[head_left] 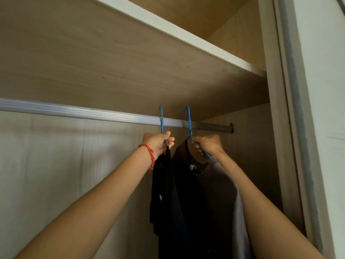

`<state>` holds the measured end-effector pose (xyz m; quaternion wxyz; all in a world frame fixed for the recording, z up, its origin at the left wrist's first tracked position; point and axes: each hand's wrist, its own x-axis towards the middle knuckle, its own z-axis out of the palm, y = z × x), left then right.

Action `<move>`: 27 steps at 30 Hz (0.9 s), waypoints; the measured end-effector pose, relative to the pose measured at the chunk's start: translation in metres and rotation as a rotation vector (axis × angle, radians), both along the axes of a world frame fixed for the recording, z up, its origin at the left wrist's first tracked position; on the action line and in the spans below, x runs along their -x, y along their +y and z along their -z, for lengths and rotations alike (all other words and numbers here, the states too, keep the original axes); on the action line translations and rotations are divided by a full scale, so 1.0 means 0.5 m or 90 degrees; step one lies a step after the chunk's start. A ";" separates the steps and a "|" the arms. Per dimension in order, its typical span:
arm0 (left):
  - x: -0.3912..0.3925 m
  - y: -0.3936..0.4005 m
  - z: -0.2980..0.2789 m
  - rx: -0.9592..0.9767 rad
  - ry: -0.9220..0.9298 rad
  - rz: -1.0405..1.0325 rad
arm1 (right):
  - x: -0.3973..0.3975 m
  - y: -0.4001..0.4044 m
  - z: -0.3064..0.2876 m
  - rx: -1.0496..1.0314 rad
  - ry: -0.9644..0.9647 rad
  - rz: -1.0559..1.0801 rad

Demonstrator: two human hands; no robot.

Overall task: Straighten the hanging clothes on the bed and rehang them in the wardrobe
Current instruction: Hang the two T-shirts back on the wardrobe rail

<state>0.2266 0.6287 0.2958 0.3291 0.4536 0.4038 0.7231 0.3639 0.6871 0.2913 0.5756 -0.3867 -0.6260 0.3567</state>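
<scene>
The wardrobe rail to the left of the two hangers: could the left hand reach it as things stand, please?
Probably yes: the left hand grips a blue hanger just under the rail, whose left stretch is bare, though it must let go first.

Two hangers (161, 118) on the rail (80, 113) — right end, under the shelf (168, 28).

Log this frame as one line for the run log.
stage: rehanging | left hand: grips left hanger, black garment | right hand: grips right hanger, grey shirt | both hooks over rail
</scene>
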 end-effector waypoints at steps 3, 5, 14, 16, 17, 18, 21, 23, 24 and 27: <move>0.004 0.018 0.014 0.012 0.012 -0.009 | 0.005 0.035 0.014 -0.007 -0.003 0.002; 0.003 0.029 0.028 0.027 0.024 -0.018 | 0.010 0.057 0.031 -0.005 -0.020 0.016; 0.006 0.044 0.049 0.028 0.020 -0.026 | 0.007 0.105 0.046 0.037 -0.064 0.044; 0.003 0.045 0.047 0.028 0.014 -0.027 | 0.000 0.110 0.045 0.042 -0.067 0.058; 0.001 0.045 0.047 0.029 0.014 -0.026 | -0.006 0.111 0.045 0.047 -0.067 0.064; -0.002 0.045 0.047 0.031 0.014 -0.023 | -0.011 0.116 0.046 0.052 -0.058 0.069; -0.006 0.049 0.048 0.031 0.006 -0.014 | -0.026 0.129 0.049 0.060 -0.013 0.105; -0.006 0.051 0.050 0.027 0.002 -0.021 | -0.030 0.135 0.054 0.062 0.004 0.127; -0.005 0.053 0.051 0.026 0.002 -0.027 | -0.030 0.138 0.057 0.059 0.006 0.141; -0.003 0.055 0.055 0.020 0.011 -0.043 | -0.031 0.144 0.061 0.038 0.000 0.175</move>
